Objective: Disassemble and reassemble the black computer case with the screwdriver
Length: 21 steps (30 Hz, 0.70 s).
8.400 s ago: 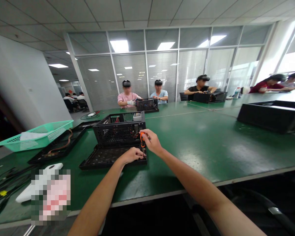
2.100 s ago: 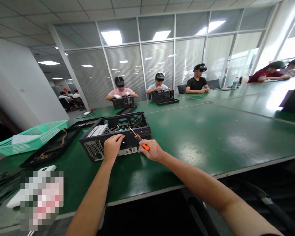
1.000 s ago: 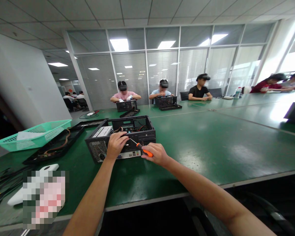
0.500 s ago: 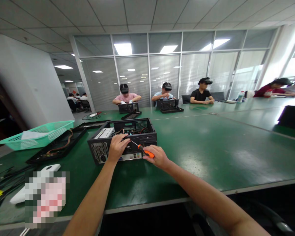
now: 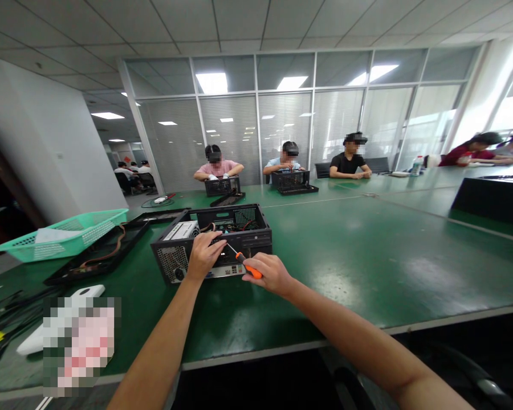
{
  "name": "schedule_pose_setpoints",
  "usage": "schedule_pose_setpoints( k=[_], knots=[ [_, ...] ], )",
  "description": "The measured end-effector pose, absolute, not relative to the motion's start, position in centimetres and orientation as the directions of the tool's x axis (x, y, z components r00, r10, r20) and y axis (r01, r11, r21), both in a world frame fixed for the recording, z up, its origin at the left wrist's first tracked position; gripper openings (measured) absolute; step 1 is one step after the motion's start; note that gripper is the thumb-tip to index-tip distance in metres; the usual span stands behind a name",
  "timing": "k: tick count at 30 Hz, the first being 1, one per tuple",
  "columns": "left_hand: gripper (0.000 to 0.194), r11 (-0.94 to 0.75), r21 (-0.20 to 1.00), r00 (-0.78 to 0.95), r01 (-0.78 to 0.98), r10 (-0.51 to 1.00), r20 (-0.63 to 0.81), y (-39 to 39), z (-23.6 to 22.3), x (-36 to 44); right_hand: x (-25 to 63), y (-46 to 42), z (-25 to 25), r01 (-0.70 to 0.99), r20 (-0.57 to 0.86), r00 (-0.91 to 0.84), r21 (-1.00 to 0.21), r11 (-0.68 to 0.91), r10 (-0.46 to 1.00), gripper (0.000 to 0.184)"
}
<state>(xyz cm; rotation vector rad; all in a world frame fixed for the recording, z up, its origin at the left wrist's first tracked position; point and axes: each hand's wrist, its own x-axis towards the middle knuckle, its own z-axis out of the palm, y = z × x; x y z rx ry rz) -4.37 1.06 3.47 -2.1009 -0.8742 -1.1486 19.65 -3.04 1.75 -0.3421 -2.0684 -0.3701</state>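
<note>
An open black computer case [image 5: 211,250] lies on the green table in front of me, its ports and perforated back facing me. Inside it at the left sits a power supply [image 5: 183,230]. At the case's near upper edge is my left hand [image 5: 204,256], thumb and fingers drawn together by the screwdriver tip; whatever they pinch is hidden. My right hand [image 5: 270,273] is closed round the orange-and-black handle of a screwdriver [image 5: 240,257]. Its thin shaft slants up and left to the left fingertips.
Left of the case lie a black panel [image 5: 98,250] and a green basket [image 5: 64,232]. Black cables [image 5: 12,319] and a white device [image 5: 64,316] are nearer me. A black box [image 5: 491,199] stands far right. Co-workers [image 5: 216,165] sit across the table, two at open cases.
The screwdriver handle and my right hand have shifted slightly left and down. The left hand stays at the case edge. The black box at the right has come further into view.
</note>
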Motion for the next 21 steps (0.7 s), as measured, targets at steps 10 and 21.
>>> schedule_pose_setpoints(
  k=[10, 21],
  knots=[
    [0.015, -0.614, -0.149, 0.388, 0.775, 0.277, 0.879, 1.1, 3.4, -4.22, 19.71, -3.01, 1.79, 0.384, 0.875, -0.474, 0.101, 0.918, 0.102, 0.032],
    [0.014, -0.623, -0.14, 0.383, 0.77, 0.275, 0.882, 1.07, 3.49, -4.22, 19.58, -3.29, 1.89, 0.392, 0.884, -0.454, 0.084, 0.916, 0.113, 0.032]
  ],
)
